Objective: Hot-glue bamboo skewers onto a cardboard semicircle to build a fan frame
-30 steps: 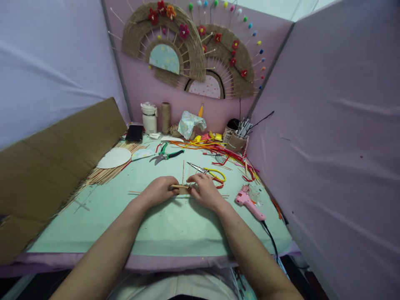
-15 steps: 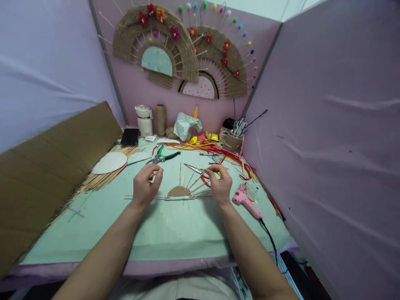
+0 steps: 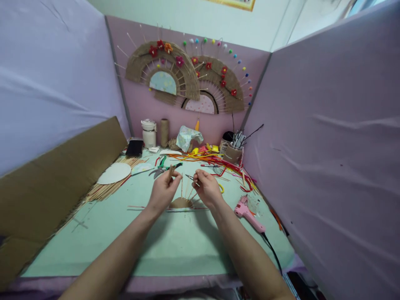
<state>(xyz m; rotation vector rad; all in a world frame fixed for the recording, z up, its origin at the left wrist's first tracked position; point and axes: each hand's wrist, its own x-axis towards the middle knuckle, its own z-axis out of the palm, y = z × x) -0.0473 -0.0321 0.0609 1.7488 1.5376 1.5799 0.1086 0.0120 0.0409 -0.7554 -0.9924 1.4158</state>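
Cardboard half-disc (image 3: 181, 203) lies flat, straight side towards bench (image 3: 175, 254) front edge, presumably so its sticks (image 3: 182, 188) fan freely backward. Left hand (image 3: 162, 192) pinches brown piece (image 3: 171, 171); right hand (image 3: 208, 189) bunched, contents unclear.

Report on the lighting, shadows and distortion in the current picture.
Head view: soft shadows on the pale green tablecloth below the bare left hand and bare right hand; head view: brightest at top right, above the purple fabric right wall, apparently stretched by wide-angle distortion; head view: fingertip detail too soft to read.
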